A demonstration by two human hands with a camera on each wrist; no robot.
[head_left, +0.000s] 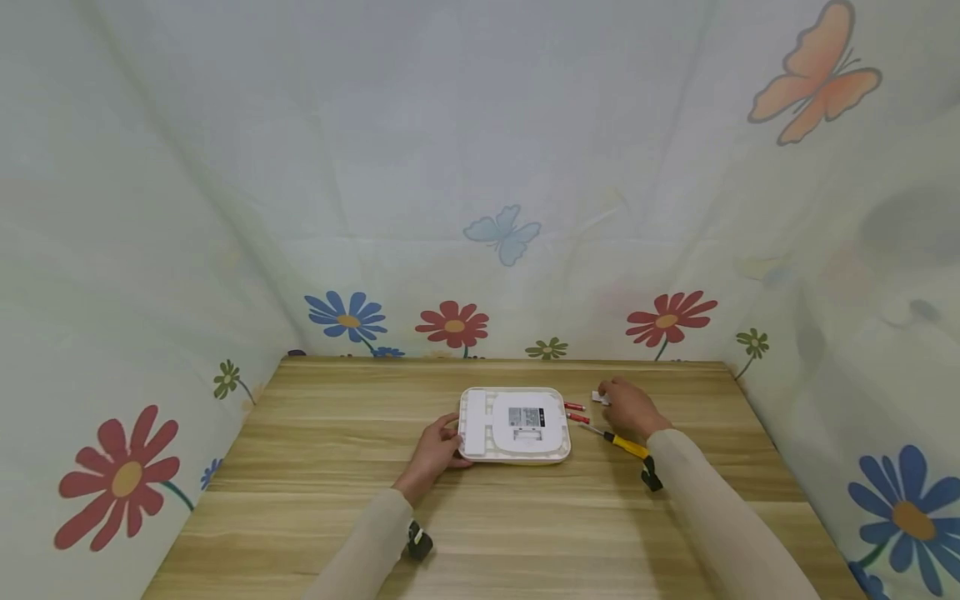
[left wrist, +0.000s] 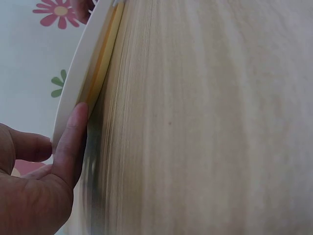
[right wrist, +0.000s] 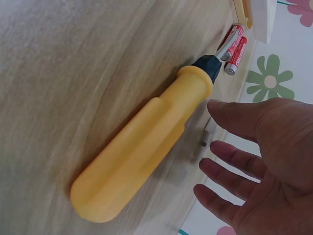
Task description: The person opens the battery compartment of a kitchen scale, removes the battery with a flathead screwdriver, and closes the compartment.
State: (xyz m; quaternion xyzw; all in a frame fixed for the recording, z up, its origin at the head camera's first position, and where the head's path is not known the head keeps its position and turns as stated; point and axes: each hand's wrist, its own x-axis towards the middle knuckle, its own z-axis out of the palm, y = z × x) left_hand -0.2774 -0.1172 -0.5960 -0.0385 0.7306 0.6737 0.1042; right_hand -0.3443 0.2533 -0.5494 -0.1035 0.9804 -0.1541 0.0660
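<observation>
A white rounded-rectangular device (head_left: 514,425) lies on the table, its back with a label and a small open recess facing up. My left hand (head_left: 435,450) grips its left edge. Close up in the left wrist view, the thumb and a finger of that hand (left wrist: 44,171) hold the device's rim (left wrist: 80,68), which has a yellow-orange band. To the right, my right hand (head_left: 630,408) pinches a small white plastic piece (head_left: 597,397) at the fingertips. In the right wrist view that piece (right wrist: 209,129) shows beside the thumb; the contact is partly hidden.
A yellow-handled screwdriver (head_left: 626,445) lies beside the right hand, its shaft pointing at two red batteries (head_left: 576,417) by the device's right edge. A printed flower curtain (head_left: 525,283) surrounds the wooden table (head_left: 337,467) at the back and sides.
</observation>
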